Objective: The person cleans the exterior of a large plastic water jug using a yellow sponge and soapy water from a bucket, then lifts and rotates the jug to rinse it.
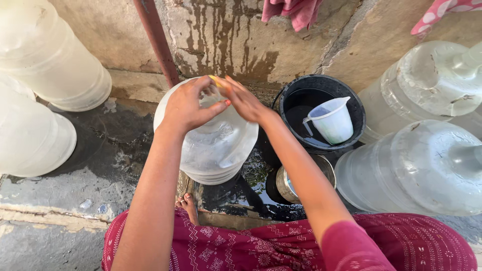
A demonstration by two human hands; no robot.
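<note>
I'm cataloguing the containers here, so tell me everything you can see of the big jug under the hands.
The jug is a large, clear plastic water bottle with ribbed lower rings and a rounded shoulder, seen from above. It stands upright on the wet floor by the wall, just left of the black bucket. Both hands meet at its top: the left hand and right hand cover the neck, so any cap is hidden. A bare foot shows beside its base.

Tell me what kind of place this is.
Probably an outdoor washing or water-filling spot by a house wall. Wet, stained concrete wall and floor, several large clear water jugs, and a black bucket of water with a white jug. Both hands, left hand and right hand, work at one jug's top.
</note>
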